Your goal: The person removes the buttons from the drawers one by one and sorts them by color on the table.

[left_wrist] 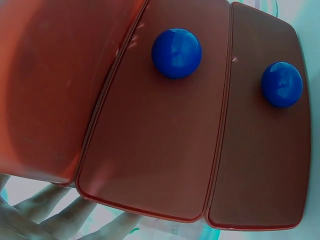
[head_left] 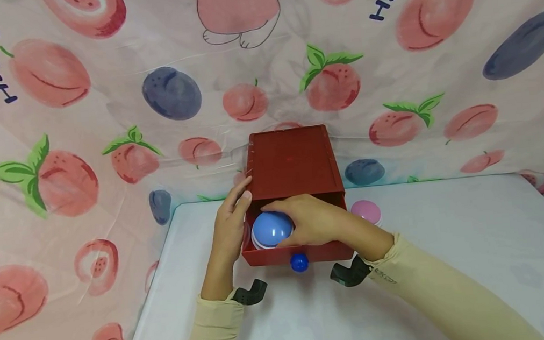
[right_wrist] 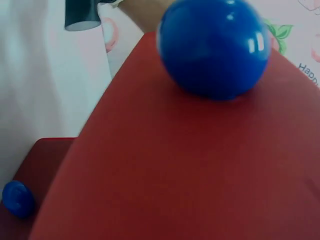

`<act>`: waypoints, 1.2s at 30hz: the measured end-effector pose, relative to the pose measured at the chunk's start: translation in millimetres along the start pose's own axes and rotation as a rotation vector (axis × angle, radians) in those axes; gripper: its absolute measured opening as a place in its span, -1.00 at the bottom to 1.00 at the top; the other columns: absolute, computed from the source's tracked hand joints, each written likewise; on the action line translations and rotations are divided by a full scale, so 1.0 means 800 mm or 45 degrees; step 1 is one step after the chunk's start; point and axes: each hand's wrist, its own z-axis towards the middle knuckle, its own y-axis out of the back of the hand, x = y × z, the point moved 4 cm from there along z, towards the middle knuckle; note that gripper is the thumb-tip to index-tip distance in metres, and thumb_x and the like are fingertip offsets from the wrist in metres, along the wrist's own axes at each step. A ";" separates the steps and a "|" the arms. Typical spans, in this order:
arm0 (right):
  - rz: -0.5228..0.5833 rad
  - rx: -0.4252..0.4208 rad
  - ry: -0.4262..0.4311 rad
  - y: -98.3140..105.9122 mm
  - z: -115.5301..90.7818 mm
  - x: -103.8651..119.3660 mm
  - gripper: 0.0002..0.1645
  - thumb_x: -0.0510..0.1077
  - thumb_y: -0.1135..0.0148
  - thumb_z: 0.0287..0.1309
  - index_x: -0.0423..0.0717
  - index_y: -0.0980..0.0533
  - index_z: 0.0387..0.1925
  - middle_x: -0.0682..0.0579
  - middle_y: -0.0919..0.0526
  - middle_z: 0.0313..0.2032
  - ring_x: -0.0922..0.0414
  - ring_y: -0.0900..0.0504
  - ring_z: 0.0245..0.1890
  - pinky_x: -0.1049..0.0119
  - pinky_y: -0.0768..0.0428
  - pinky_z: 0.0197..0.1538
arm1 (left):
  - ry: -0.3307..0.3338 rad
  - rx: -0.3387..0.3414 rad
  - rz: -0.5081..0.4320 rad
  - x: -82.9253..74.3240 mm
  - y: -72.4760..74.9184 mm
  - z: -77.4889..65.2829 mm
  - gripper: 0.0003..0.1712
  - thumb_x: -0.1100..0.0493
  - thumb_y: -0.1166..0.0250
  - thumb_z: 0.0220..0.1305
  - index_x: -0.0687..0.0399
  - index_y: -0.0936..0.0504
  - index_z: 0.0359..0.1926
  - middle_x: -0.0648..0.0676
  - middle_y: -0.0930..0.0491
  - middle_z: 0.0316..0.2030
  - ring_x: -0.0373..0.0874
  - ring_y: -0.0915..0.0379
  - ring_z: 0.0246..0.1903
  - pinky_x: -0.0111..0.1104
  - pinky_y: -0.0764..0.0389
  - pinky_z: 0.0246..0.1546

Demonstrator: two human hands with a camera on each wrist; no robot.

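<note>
A small red-brown drawer cabinet (head_left: pixel 293 163) stands on the table with its top drawer (head_left: pixel 265 257) pulled out. In that drawer sits a round container (head_left: pixel 272 229) with a domed, glossy blue top and a white lower part. My right hand (head_left: pixel 310 219) reaches over the drawer and grips the container from the right, thumb and fingers curved about it. Along the cabinet's left side rests my left hand (head_left: pixel 230 225), its fingers pointing up and away. Several of the left fingers (left_wrist: pixel 70 217) show beside the cabinet in the left wrist view.
A pink domed thing (head_left: pixel 366 212) stands right of the cabinet, partly behind my right forearm. A blue knob (head_left: pixel 299 262) juts from the pulled-out drawer; lower drawer fronts (left_wrist: pixel 155 125) have knobs too. The white table (head_left: pixel 431 264) meets a fruit-printed cloth (head_left: pixel 262 63) behind.
</note>
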 end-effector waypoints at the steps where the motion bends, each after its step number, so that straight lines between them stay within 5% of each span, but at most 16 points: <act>1: -0.008 0.002 0.001 0.000 0.001 0.000 -0.09 0.20 -0.43 -0.14 0.11 -0.33 0.29 0.11 -0.50 0.15 0.12 -0.49 0.12 0.11 -0.54 0.07 | -0.005 0.001 -0.003 0.000 0.000 0.000 -0.53 -0.18 -0.03 0.35 -0.35 -0.39 0.25 -0.14 -0.28 0.30 -0.16 -0.19 0.29 -0.08 -0.25 0.28; 13: -0.079 -0.074 -0.006 0.008 -0.010 0.005 -0.21 0.16 -0.50 -0.22 0.15 -0.46 0.13 0.15 -0.61 -0.02 0.12 -0.58 -0.03 0.11 -0.62 -0.06 | 0.015 0.015 -0.043 0.002 0.000 -0.002 -0.54 -0.16 -0.04 0.35 -0.37 -0.39 0.25 -0.17 -0.28 0.28 -0.16 -0.23 0.26 -0.13 -0.33 0.24; 30: 0.019 -0.332 -0.267 0.044 -0.064 0.001 -0.03 0.46 -0.46 -0.47 0.19 -0.51 0.09 0.15 -0.62 -0.11 0.11 -0.55 -0.11 0.15 -0.66 -0.24 | 0.086 0.013 -0.074 0.000 -0.002 -0.004 -0.54 -0.17 -0.05 0.34 -0.44 -0.37 0.25 -0.16 -0.26 0.29 -0.06 -0.28 0.22 -0.03 -0.53 -0.01; 36: 0.065 -0.463 -0.186 0.043 -0.075 -0.004 -0.10 0.41 -0.47 -0.41 0.23 -0.49 0.09 0.21 -0.54 -0.09 0.17 -0.52 -0.09 0.17 -0.66 -0.21 | 0.085 0.005 -0.045 0.000 -0.002 -0.004 -0.52 -0.21 -0.06 0.31 -0.46 -0.37 0.25 -0.18 -0.27 0.28 -0.08 -0.28 0.21 -0.04 -0.54 -0.02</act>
